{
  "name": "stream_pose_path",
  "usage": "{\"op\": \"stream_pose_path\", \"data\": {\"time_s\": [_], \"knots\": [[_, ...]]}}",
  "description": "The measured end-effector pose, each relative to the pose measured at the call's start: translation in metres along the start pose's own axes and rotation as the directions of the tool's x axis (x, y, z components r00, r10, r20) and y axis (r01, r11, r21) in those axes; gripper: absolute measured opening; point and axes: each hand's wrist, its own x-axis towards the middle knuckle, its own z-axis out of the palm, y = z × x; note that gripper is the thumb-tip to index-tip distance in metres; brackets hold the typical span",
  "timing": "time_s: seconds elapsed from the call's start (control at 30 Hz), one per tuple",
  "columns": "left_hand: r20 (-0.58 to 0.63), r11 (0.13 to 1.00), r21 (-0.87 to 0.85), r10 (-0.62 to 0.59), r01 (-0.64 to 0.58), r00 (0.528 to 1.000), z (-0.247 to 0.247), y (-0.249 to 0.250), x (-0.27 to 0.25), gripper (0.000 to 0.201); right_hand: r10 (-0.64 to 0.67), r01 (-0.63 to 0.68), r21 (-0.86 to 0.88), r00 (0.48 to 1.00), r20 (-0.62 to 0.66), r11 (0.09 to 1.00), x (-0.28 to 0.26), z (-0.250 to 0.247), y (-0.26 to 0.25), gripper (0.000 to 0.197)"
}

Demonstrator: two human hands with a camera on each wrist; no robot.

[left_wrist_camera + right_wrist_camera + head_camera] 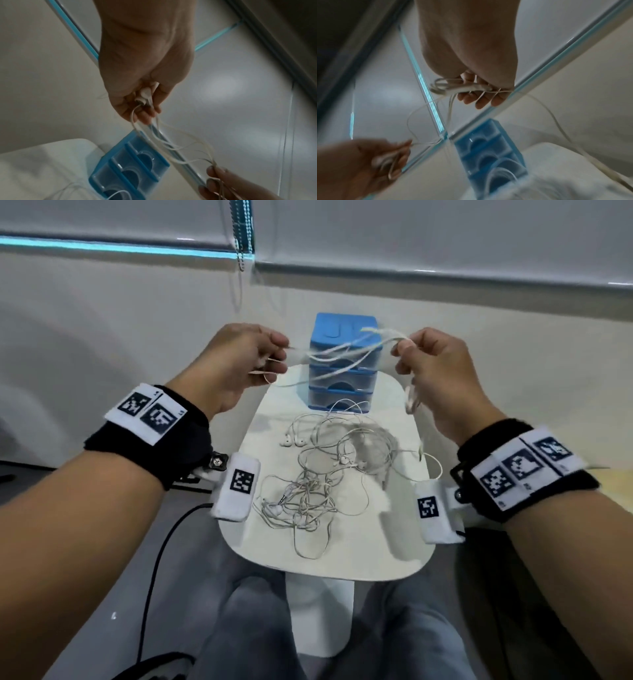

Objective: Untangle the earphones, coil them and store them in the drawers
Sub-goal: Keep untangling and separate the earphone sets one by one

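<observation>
Early stage — one earphone set point(337, 356) is lifted clear, strung in front of the blue drawer unit point(343, 364), above the desk point(404, 556). Left hand point(236, 368) pinches the earbud end with curled fingers; right hand point(438, 374) grips a bunch of loops. The set's long axis runs left-right between the hands, strands slack and crossed. The tangled pile point(322, 474) lies on the desk just in front of the drawers — uncoiled. All visible drawers look shut.

Earphone cable point(337, 356) blurred between hands; ends hidden inside left hand point(236, 364). Right hand point(471, 65) cut off at top edge.
</observation>
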Motion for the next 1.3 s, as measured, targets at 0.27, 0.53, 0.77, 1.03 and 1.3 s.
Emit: {"op": "stream_pose_path", "data": {"time_s": [0.27, 0.53, 0.77, 1.03, 1.3], "knots": [[0.2, 0.697, 0.712, -0.318, 0.086, 0.927, 0.027, -0.039, 0.03, 0.034, 0.433, -0.163, -0.644, 0.854, 0.287, 0.748, 0.007, 0.035, 0.079, 0.035], [0.207, 0.399, 0.917, -0.492, 0.008, 0.846, 0.047, -0.054, 0.045, 0.012, 0.449, 0.138, -0.832, 0.788, 0.422, 0.538, 0.009, 0.036, 0.064, 0.039], [0.19, 0.429, 0.902, -0.504, 0.053, 0.843, 0.055, -0.044, 0.034, 0.043, 0.484, 0.106, -0.815, 0.758, 0.436, 0.569, 0.01, 0.027, 0.061, 0.055], [0.187, 0.522, 0.846, -0.479, 0.107, 0.858, 0.038, -0.04, 0.019, 0.072, 0.313, 0.085, -0.731, 0.866, 0.39, 0.677, 0.0, 0.011, 0.042, 0.064], [0.285, 0.479, 0.87, -0.29, -0.12, 0.914, 0.032, -0.022, -0.025, 0.056, 0.24, 0.141, -0.609, 0.832, 0.501, 0.781, -0.041, 0.009, 0.001, 0.024]]}}
